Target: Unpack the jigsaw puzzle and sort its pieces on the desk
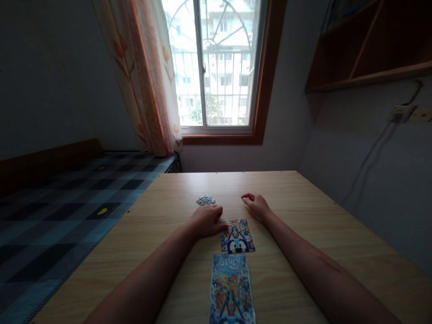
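My left hand [206, 219] rests on the wooden table [303, 225], fingers curled at the top left corner of a partly assembled colourful jigsaw [238, 236]; whether it pinches a piece is hidden. My right hand [255, 205] lies on the table just right of and beyond the jigsaw, fingers loosely curled with nothing visible in them. A small pile of loose puzzle pieces [205, 200] sits just beyond my left hand. A printed reference picture [231, 290] lies nearer to me, below the jigsaw.
A bed with a checked blue cover [67, 202] runs along the table's left side. Ahead is a window [216, 63] with a patterned curtain [148, 76]. A wooden shelf [367, 45] hangs on the right wall above a socket with cables [405, 112].
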`<state>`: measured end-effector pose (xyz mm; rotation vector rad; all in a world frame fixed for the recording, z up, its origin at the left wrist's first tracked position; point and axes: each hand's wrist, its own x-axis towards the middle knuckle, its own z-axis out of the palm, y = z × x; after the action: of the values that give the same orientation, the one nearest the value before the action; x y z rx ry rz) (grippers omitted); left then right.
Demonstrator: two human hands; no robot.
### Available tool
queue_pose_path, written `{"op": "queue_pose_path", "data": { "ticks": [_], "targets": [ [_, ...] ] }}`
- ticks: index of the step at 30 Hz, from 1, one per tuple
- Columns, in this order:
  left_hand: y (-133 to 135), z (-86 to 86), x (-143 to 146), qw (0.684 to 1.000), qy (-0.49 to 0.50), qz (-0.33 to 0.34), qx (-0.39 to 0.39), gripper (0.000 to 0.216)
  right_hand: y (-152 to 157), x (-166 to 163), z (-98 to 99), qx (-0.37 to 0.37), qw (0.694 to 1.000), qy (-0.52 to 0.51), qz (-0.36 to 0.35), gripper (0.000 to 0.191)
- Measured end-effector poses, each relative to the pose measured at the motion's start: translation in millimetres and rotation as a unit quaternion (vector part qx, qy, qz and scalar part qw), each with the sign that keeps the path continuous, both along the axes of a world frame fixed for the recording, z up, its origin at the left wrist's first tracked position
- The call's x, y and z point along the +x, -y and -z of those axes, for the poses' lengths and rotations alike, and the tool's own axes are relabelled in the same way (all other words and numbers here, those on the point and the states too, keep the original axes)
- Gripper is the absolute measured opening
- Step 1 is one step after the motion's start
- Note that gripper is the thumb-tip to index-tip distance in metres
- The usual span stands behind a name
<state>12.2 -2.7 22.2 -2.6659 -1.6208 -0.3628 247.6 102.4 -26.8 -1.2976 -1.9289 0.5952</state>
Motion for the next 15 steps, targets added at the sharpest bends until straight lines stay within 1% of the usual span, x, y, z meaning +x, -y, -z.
{"op": "queue_pose_path", "data": {
  "ticks": [3, 7, 11, 15],
  "targets": [
    [-3, -0.3, -7, 0.999, 0.028, -0.02, -0.001, 0.031, 0, -2, -0.8, -0.009, 1.0, 0.014, 0.005, 0.023],
    [-5, 1.7, -6, 0.996, 0.07, -0.047, -0.002, 0.022, 6, -3, -5.2, -0.007, 0.999, 0.034, 0.007, 0.021],
    [-5, 2.1, -4, 0.993, 0.093, -0.065, -0.01, 0.017, 21, -7, -10.0, 0.004, 0.999, 0.054, -0.003, 0.02],
    [0, 3.7, 0, 0.992, 0.091, -0.083, -0.006, 0.021, 41, -10, -9.5, 0.013, 0.995, 0.094, -0.014, 0.021]
  ]
}}
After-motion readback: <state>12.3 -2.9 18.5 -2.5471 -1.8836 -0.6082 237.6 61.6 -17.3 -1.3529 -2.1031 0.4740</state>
